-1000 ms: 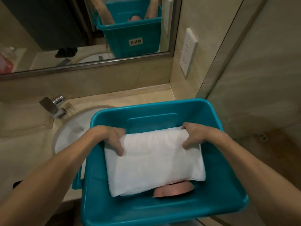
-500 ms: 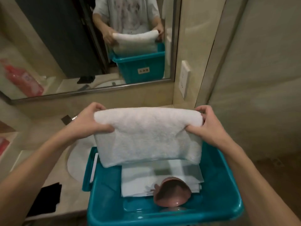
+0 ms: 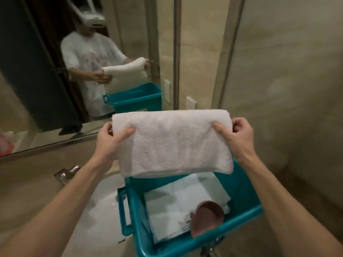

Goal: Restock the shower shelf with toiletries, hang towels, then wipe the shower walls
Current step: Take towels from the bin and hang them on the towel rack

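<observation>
Both hands have a firm grip on the same thing: the left hand (image 3: 111, 140) pinches the left end of a folded white towel (image 3: 172, 143), thumb across the near face and fingers tucked behind, and the right hand (image 3: 236, 138) does the same at the right end, so neither has anything else in it. The towel is thick and folded into a squat bundle. Its long axis runs left to right between the two hands, with the fold uppermost and the loose lower edge hanging free. It is held up in the air, clear of everything, above the far part of a teal tub (image 3: 245, 215) that sits just right of the sink (image 3: 100, 204). Down in the tub lie flat white cloths (image 3: 176, 206), with a pink dish (image 3: 207, 217) resting on their near right corner. Left of the sink stand the tap (image 3: 65, 174) and the stone tabletop (image 3: 24, 191), and the mirror (image 3: 27, 80) behind shows the person holding the towel out. I see no rail or hook from here, so I cannot say which way it must travel. Since each hand has one end, I would guess the towel can be draped lengthwise over a bar without either hand changing its hold. Opening the fold would mean letting go on one side.
</observation>
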